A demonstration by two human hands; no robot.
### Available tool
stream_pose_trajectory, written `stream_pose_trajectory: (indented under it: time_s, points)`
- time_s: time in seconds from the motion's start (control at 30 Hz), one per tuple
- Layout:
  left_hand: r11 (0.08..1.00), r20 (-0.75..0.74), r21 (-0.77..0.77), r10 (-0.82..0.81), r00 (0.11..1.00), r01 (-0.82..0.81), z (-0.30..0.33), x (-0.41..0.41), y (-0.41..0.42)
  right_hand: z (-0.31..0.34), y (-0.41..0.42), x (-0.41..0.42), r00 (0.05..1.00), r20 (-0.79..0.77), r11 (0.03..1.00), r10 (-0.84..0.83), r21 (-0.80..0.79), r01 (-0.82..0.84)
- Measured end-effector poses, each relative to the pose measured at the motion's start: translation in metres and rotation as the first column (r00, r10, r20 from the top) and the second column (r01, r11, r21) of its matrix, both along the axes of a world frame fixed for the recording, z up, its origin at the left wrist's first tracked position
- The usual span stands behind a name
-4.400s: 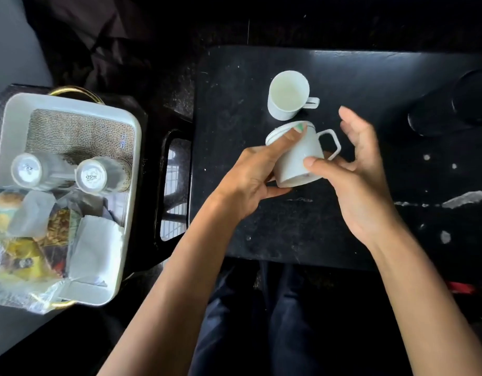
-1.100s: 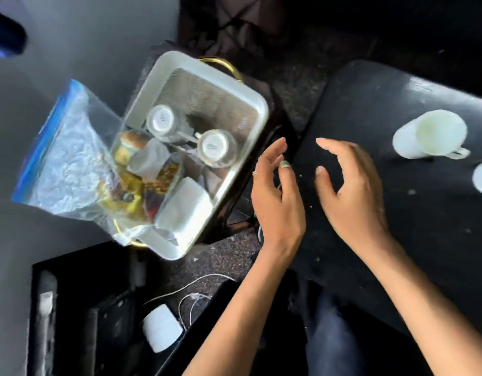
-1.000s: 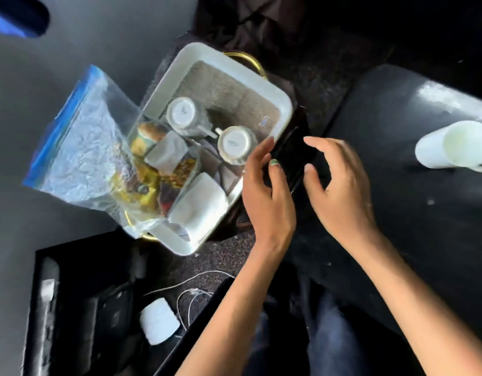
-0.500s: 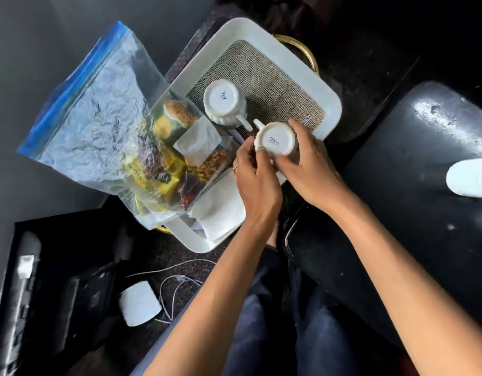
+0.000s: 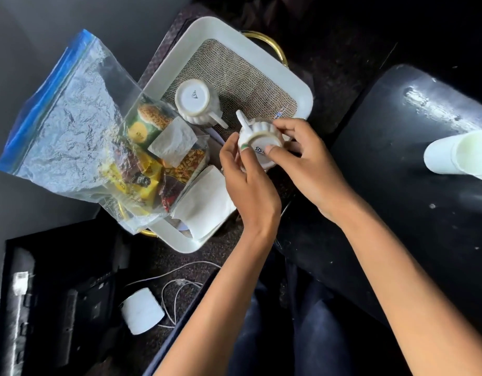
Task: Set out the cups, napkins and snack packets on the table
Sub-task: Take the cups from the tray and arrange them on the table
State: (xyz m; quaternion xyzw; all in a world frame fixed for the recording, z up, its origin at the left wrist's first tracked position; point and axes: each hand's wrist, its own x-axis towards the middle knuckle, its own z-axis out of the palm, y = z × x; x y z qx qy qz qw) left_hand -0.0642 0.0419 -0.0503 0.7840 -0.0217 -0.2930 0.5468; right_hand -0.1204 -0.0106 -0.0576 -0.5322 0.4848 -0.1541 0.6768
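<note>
My left hand [image 5: 245, 183] and my right hand [image 5: 307, 161] both grip a small white ribbed cup [image 5: 258, 139], held upside down over the near edge of the white tray [image 5: 299, 85]. A second ribbed cup [image 5: 193, 100] stands upside down on the tray's woven mat. A clear zip bag of snack packets [image 5: 142, 158] lies across the tray's left side. Folded white napkins [image 5: 204, 204] sit at the tray's near corner. On the black table [image 5: 413, 202] at the right lies a plain white mug [image 5: 456, 153] on its side.
The tray rests on a dark stand left of the black table and has a gold handle [image 5: 272, 44]. On the floor below are a white charger [image 5: 142, 310] with its cable and a black case [image 5: 44, 294]. My dark trousers fill the bottom centre.
My hands left the table, reached left to the tray and took hold of the nearer ribbed cup. Since half a second ago the cup has been lifted slightly and tilted toward me.
</note>
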Motion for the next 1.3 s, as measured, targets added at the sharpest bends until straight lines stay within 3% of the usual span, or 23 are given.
stream_pose_trajectory:
  time_s: [0.23, 0.43, 0.57, 0.63, 0.7, 0.8, 0.9, 1.13, 1.3]
  points:
    - [0.991, 0.139, -0.083, -0.088, 0.986, 0.100, 0.013, -0.047, -0.009, 0.012, 0.002, -0.047, 0.921, 0.153, 0.922, -0.359, 0.213, 0.324]
    - [0.940, 0.136, -0.126, -0.302, 0.944, 0.318, 0.016, -0.095, -0.007, 0.012, 0.005, -0.100, 0.859, 0.129, 0.851, -0.496, 0.270, 0.451]
    - [0.915, 0.118, -0.144, -0.363, 0.924, 0.377, 0.014, -0.120, -0.002, 0.008, 0.009, -0.129, 0.815, 0.075, 0.797, -0.575, 0.275, 0.538]
    - [0.926, 0.033, -0.124, -0.355, 0.934, 0.356, 0.014, -0.131, -0.003, 0.006, 0.012, -0.141, 0.783, 0.085, 0.765, -0.616, 0.303, 0.569]
    - [0.950, -0.171, -0.039, -0.312, 0.935, 0.310, 0.014, -0.137, -0.007, 0.005, 0.015, -0.152, 0.737, 0.109, 0.714, -0.667, 0.376, 0.590]
    - [0.884, -0.473, 0.029, -0.398, 0.786, 0.466, 0.010, -0.139, -0.014, 0.003, 0.018, -0.169, 0.676, 0.138, 0.644, -0.724, 0.486, 0.590]
    - [0.769, -0.577, -0.001, -0.523, 0.627, 0.640, 0.011, -0.141, -0.017, 0.001, 0.020, -0.184, 0.671, 0.112, 0.619, -0.733, 0.518, 0.590]
    - [0.839, -0.523, -0.085, -0.497, 0.692, 0.538, 0.003, -0.161, -0.021, -0.001, 0.022, -0.212, 0.717, 0.055, 0.648, -0.695, 0.482, 0.590]
    - [0.773, -0.338, -0.072, -0.614, 0.714, 0.630, -0.007, -0.166, -0.020, -0.006, 0.028, -0.223, 0.715, -0.014, 0.664, -0.699, 0.357, 0.656]
